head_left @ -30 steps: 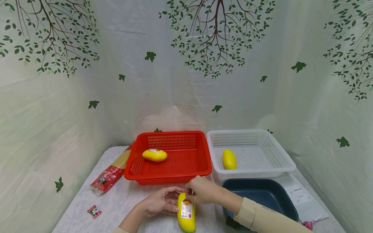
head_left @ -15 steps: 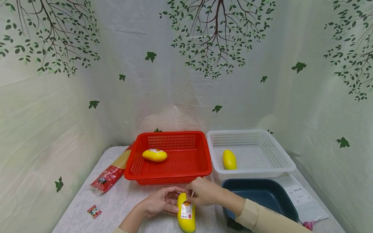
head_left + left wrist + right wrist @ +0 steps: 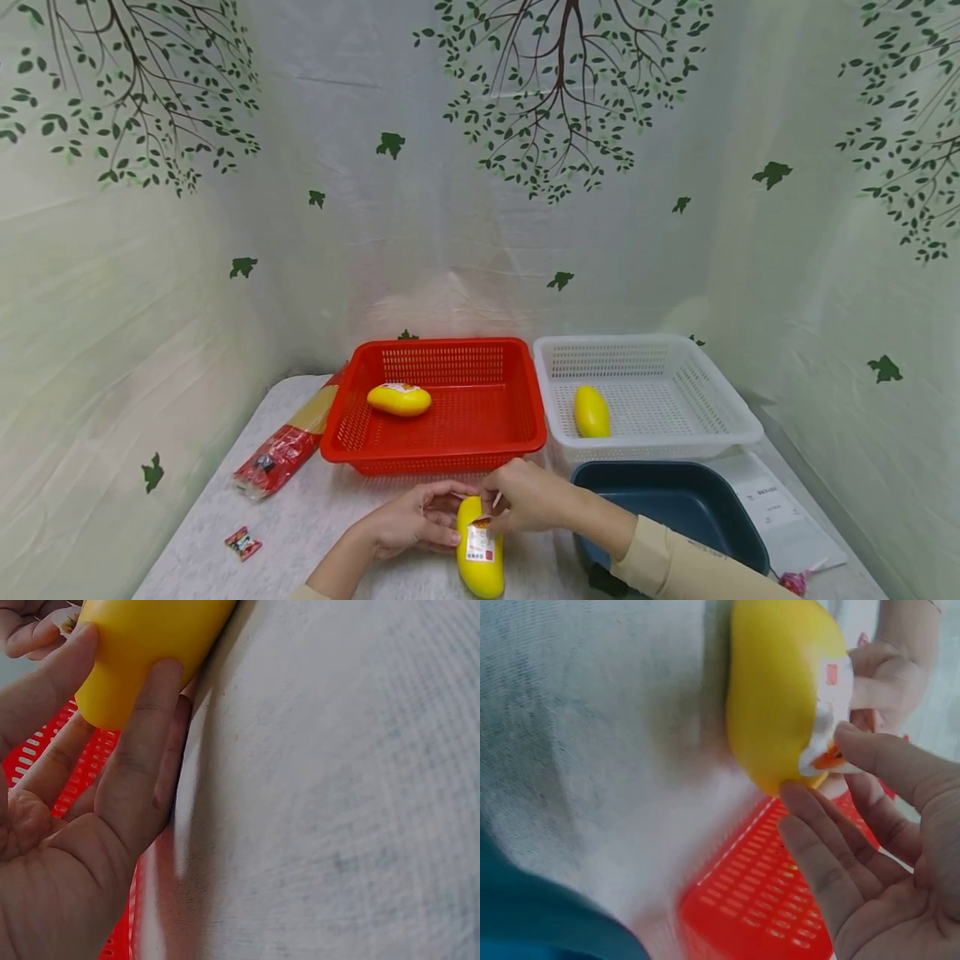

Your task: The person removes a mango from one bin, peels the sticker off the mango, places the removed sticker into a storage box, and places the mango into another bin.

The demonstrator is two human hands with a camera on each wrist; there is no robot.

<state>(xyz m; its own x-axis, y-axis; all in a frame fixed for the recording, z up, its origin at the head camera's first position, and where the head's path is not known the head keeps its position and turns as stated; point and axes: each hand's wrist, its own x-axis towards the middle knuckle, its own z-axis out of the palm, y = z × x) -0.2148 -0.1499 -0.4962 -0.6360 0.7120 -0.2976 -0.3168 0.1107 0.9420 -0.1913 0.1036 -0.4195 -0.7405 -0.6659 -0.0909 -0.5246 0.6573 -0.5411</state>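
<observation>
In the head view a yellow mango [image 3: 482, 575] lies on the table, a printed white label [image 3: 480, 543] on its upper side. My left hand [image 3: 412, 521] holds its upper left, thumb and fingers round that end; the left wrist view shows these fingertips on the yellow skin [image 3: 150, 645]. Above and to the right, my right hand [image 3: 525, 496] pinches the label's top edge, which is lifted off the skin. From the right wrist, the label [image 3: 832, 690] looks bent up under the thumb, while other fingertips touch the mango's end [image 3: 772, 712].
A red basket [image 3: 442, 462] with one labelled mango [image 3: 399, 401] stands behind the hands. Beside it, a white basket [image 3: 660, 446] holds another mango [image 3: 592, 412]. A dark blue tray [image 3: 667, 492] sits under the right forearm. At left lie a red-and-clear packet [image 3: 281, 458] and a small wrapper [image 3: 243, 543].
My right hand has shifted slightly right and down, bending the label's top part further back from the mango. The left hand and the mango have stayed in place.
</observation>
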